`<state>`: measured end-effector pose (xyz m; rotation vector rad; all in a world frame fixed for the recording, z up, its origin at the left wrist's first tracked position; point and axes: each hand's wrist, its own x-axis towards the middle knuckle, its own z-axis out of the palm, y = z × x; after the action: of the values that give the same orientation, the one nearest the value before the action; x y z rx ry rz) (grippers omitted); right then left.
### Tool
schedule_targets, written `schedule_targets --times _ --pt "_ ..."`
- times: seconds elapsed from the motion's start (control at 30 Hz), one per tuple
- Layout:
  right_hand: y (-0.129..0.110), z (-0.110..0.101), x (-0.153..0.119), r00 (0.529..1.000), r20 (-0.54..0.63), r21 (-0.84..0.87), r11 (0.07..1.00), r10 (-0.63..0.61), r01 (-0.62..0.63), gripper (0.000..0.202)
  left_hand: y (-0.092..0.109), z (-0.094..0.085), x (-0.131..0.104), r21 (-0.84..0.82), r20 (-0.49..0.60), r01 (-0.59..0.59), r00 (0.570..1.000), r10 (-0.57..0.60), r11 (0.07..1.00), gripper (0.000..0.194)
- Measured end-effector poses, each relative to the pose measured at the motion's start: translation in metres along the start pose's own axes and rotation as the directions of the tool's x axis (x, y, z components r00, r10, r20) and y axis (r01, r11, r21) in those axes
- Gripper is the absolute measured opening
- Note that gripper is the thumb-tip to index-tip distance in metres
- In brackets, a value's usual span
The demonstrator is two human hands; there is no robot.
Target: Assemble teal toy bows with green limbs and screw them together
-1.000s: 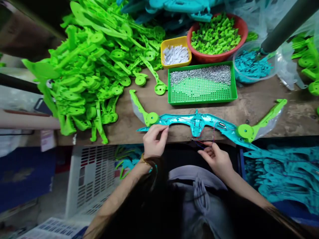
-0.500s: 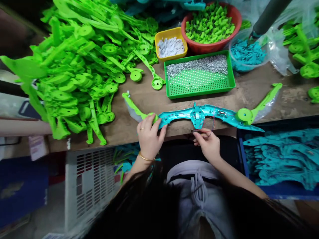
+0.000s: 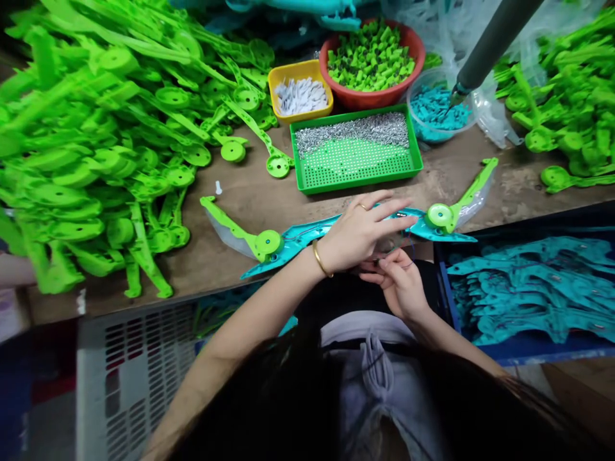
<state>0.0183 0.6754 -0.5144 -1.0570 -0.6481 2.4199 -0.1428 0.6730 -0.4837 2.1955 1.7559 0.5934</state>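
A toy bow body of blue plastic [image 3: 307,238] lies along the table's front edge. A green limb with a round hub [image 3: 268,244] is fitted at its left end and another green limb [image 3: 441,218] at its right. My left hand [image 3: 358,230] is over the middle of the bow, its fingers stretched to the right and its thumb hidden; it covers the bow's centre part. Just below, my right hand [image 3: 402,278] is closed in a pinch on thin dark wires [image 3: 412,246] that come from the bow. The wire ends between the fingertips are too small to make out.
Behind the bow are a green tray [image 3: 358,182] of small metal screws, a yellow tub [image 3: 302,115] of white pieces, a red bowl [image 3: 372,96] and a clear bowl [image 3: 444,136]. A screwdriver [image 3: 494,48] hangs above. Green limbs [image 3: 96,160] pile up left; a blue crate [image 3: 444,288] stands right.
My left hand has left the bow's left hub and moved right over its centre, fingers spreading. The right hand keeps its pinch. The whole view has shifted, so table things appear further left.
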Motion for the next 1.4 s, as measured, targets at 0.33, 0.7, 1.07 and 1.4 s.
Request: schedule_targets --times 0.33,0.7,1.07,1.4 --pt "-0.017 -0.015 0.009 0.980 -0.052 -0.311 0.936 -0.191 0.166 0.038 -0.030 0.001 -0.009 -0.015 -0.035 0.122 0.992 -0.123 0.992 0.025" --pt "-0.058 -0.032 0.028 0.898 0.188 -0.702 0.586 -0.397 0.406 0.018 -0.015 0.014 -0.042 -0.070 -0.118 0.222 0.966 -0.230 0.972 0.025" --pt "-0.102 -0.008 0.082 0.669 0.691 -0.716 -0.131 -0.273 0.685 0.015 -0.002 0.015 -0.048 -0.002 -0.147 0.347 0.928 -0.343 0.938 0.029" --pt "-0.113 0.000 0.121 0.758 0.650 -0.759 -0.083 -0.054 0.645 0.018 0.001 0.016 -0.049 -0.122 -0.416 0.409 0.806 -0.421 0.904 0.016"
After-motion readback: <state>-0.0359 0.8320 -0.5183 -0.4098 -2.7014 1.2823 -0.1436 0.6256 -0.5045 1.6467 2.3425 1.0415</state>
